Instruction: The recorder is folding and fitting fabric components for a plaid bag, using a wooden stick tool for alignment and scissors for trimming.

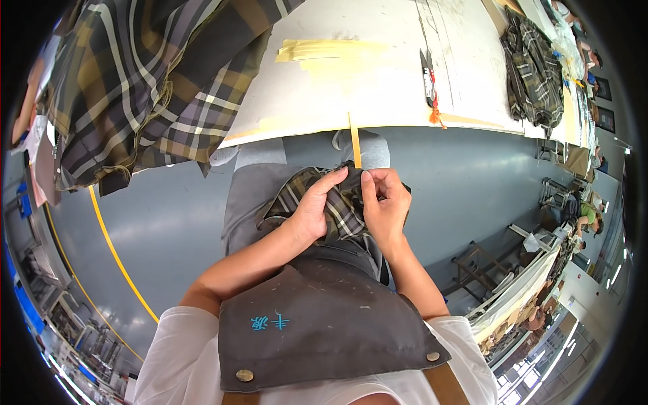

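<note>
Above my lap, both hands hold a piece of dark checked cloth [346,217] with white and olive lines. My left hand [316,206] grips its upper part, thumb stretched along the fabric. On the other side my right hand [387,204] pinches a dark edge of it between thumb and finger. A narrow flat yellow strip [356,142] sticks out from the table's near edge. Its near end meets the dark cloth between my fingertips; whether it goes into the cloth I cannot tell.
On the pale table [324,88] lie thread snips [428,77] with a red-orange tassel. A big heap of checked cloth [162,88] hangs over the table's left side. A bundle of similar cloth [533,71] lies at the right. Several people work farther off at the right.
</note>
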`<state>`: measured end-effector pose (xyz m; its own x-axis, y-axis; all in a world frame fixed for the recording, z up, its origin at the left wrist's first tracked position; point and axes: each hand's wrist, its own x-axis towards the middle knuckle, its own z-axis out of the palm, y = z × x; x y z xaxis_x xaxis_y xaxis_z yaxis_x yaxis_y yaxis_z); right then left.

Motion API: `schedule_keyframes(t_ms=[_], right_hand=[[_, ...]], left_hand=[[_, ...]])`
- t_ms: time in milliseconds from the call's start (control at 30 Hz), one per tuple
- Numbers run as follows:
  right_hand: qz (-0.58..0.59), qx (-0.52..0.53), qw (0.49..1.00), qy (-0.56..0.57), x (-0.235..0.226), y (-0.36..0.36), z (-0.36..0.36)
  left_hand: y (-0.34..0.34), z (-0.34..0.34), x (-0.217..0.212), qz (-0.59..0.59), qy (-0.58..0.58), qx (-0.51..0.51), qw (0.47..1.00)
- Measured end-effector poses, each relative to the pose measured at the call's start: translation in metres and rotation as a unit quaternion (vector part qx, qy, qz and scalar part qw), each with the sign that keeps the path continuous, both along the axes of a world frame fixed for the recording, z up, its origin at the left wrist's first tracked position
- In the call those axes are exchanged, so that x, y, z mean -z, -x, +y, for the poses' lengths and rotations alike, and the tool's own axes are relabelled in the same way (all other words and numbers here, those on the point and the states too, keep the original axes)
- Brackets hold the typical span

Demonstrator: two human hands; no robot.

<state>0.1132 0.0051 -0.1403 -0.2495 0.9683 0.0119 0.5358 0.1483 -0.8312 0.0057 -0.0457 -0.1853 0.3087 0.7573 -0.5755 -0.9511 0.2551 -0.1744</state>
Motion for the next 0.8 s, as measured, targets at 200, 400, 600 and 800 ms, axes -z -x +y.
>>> schedule_keyframes(t_ms=[200, 400, 600, 800], right_hand=[[0.013, 0.012, 1.000, 0.021, 0.000, -0.001, 0.002], [0.010, -0.025, 0.999, 0.047, -0.005, -0.007, -0.002], [-0.009, -0.129, 0.991, -0.017, -0.008, -0.019, -0.009], [0.023, -0.199, 0.970, -0.134, -0.016, -0.022, -0.003]], left_hand=[[-0.002, 0.000, 0.001, 0.009, 0.005, 0.015, 1.000], [-0.004, -0.011, 0.009, 0.033, -0.013, 0.052, 0.998], [0.003, -0.021, -0.001, -0.044, -0.086, 0.072, 0.993], [0.007, -0.028, -0.003, -0.051, -0.100, 0.093, 0.989]])
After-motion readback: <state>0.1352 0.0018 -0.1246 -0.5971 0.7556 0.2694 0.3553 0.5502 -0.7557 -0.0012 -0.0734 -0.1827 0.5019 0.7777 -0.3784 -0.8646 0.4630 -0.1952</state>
